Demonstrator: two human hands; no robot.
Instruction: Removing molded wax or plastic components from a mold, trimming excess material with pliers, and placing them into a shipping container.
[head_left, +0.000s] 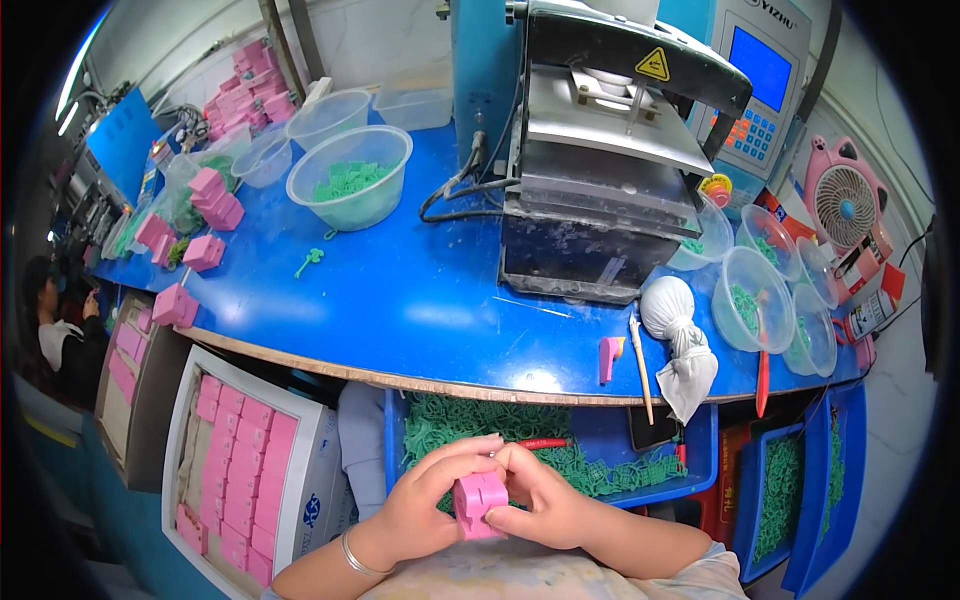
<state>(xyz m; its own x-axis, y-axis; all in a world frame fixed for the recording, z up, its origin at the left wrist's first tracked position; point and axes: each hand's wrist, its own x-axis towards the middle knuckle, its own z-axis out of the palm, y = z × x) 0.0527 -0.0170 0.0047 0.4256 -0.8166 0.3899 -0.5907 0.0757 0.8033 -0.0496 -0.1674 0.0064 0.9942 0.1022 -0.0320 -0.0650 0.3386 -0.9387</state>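
Both my hands are closed around a pink rubber mould, a chunky block with a groove along it, held just in front of my body. My left hand wraps its left side, a bracelet on that wrist. My right hand grips the other side, its thumb pressed on the front face. Just beyond the hands sits a blue tray with many tangled green wax pieces in it. A red-handled tool lies on those pieces, close to my fingers.
A press-like machine stands on the blue table. Clear plastic bowls hold green pieces. A white cloth pouch and a brush lie near the table edge. A white box of pink moulds is at left. Another person sits far left.
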